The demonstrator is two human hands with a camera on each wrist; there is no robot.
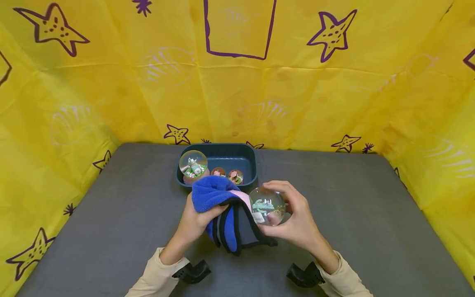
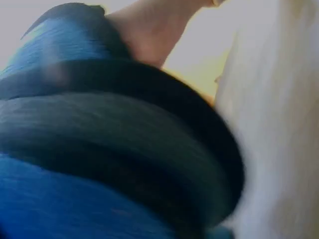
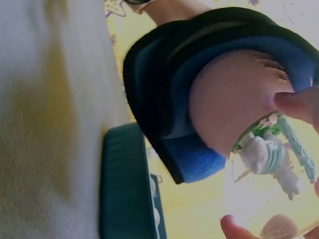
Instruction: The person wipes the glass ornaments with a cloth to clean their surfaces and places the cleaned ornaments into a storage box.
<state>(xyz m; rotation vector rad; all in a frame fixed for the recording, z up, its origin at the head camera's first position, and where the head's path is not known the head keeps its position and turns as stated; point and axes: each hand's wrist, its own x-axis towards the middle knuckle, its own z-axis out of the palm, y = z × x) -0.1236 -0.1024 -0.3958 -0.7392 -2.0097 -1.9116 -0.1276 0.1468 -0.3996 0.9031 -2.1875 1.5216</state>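
A glass snow globe with a small figure inside lies tipped sideways over the table. Its clear ball is gripped by my right hand, thumb below and fingers above. My left hand holds a blue cloth with black edging and a grey side, bunched against the globe's pink base. From the right wrist, the pink base shows within the folds of the cloth. Blurred cloth fills much of the left wrist view, hiding most of the left fingers.
Just beyond the hands stands a dark teal tray. In it are a larger snow globe at the left and two small globes near the front wall. A grey table lies underneath, with yellow patterned cloth hanging around it.
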